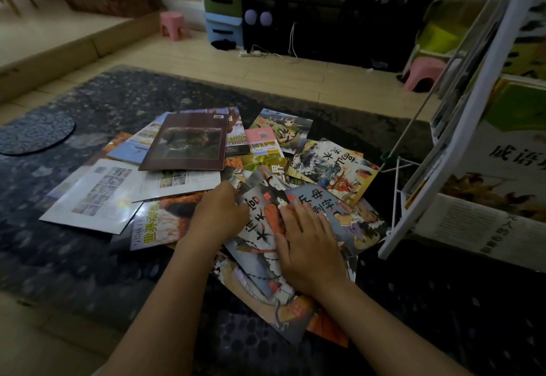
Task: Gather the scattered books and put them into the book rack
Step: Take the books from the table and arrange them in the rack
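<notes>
Here, books [183,142] lie fanned on the rug [88,104]. The left hand [218,213] curls at the left edge of the top book [260,228]. Its fingertips are hidden, so I cannot tell if it grips. That book runs near to far. The right hand [307,245] lies flat on it, fingers straight. The rack [461,145] stands to the right, nearer that hand, its top cut off.

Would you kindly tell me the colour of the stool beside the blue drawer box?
The stool is pink; head view.

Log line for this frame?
stage: gathering | left hand: grips thin grey paper picture book | right hand: flat on it | white book rack: right
</notes>
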`<state>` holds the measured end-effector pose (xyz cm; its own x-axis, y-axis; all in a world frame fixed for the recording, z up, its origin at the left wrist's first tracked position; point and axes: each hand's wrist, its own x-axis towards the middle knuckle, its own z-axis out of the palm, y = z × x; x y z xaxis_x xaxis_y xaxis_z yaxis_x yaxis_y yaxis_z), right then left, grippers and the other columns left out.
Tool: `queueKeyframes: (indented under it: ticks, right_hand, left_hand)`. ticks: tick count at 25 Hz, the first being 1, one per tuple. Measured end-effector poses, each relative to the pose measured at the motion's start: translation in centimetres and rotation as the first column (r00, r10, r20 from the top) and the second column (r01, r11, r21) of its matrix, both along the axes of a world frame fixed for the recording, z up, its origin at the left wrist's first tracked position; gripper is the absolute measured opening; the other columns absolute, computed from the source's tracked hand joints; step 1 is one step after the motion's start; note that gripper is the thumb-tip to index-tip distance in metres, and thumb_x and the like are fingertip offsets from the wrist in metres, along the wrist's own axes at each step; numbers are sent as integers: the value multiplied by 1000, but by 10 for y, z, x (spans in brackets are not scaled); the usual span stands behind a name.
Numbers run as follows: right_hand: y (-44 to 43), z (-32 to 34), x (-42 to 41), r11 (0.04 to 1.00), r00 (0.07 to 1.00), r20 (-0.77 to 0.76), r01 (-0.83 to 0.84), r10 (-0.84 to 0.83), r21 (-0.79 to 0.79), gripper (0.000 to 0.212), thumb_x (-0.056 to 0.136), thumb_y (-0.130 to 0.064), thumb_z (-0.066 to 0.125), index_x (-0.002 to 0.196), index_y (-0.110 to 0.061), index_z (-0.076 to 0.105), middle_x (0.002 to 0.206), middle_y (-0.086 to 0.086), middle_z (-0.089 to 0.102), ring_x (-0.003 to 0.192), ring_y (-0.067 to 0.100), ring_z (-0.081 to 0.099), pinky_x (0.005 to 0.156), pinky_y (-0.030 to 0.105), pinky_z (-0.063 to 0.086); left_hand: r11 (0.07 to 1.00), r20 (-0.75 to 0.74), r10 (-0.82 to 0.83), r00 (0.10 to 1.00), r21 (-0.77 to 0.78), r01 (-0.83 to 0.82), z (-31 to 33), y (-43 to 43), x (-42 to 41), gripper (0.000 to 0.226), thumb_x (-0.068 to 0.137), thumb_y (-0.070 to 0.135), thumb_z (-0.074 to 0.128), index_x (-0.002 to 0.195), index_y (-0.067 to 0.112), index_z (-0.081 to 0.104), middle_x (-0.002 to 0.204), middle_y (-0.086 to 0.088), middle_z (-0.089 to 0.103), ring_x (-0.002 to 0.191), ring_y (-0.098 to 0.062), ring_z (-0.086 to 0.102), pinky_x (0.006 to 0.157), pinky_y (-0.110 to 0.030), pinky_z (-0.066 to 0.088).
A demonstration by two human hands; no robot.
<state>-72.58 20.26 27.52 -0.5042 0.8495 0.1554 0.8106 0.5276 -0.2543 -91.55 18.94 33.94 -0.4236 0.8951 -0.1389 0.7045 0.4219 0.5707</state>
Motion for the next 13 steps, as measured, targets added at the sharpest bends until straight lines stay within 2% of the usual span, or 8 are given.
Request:
queueKeyframes:
  ticks: [6,9,13]
  right_hand:
    - [0,5,1,999,1000,-21,-11,10,-38,63,100,-52,20,154,-21,28,164,4,21,151,22,16,124,44,8]
    - [-1,8,4,998,998,-58,-18,14,-58,61,101,-51,26,154,-20,29,164,2,19,151,18,14,123,38,3]
    - [-2,11,4,997,996,-83,-24,19,-69,58,102,-50,30,152,-20,32,164,1,21,151,16,14,122,35,0]
  left_hand:
    - [998,39,-25,999,53,23,7,-2,-1,10,93,27,62,95,20,56,102,2,51,92,-23,56,81,-43,53]
    - [995,27,-14,1000,95,12,9,-4,-2,6,93,26,62,94,21,59,97,2,54,86,-21,55,79,-40,53]
    - [992,-72,52,996,116,-43,9,-5,-6,20,90,33,67,92,13,65,90,0,59,87,-22,57,73,-32,46]
